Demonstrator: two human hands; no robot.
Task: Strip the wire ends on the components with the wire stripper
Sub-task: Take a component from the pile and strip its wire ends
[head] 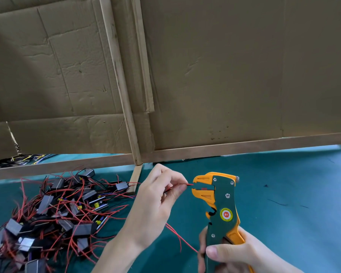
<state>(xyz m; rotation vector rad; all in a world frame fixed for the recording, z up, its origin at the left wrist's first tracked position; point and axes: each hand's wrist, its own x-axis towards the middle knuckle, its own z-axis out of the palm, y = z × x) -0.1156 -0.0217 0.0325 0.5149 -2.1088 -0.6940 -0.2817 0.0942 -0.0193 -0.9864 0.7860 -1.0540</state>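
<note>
Right hand [234,255], lowest in view, grips the handles of the one wire stripper [220,203], which stands upright with jaws parted and facing left.

Left hand [156,203] pinches a single red wire end [189,184] between its fingers [177,191]. The short tip lies roughly level and points right, at the mouth of the jaws; it is perhaps already between them, but the view is too small to be sure. The coming move looks like a short push rightward along the wire's own axis, then a squeeze. Off to the left on the green desk [283,184] lies the heap of components [53,209], too tangled to count, likely over a dozen.
</note>
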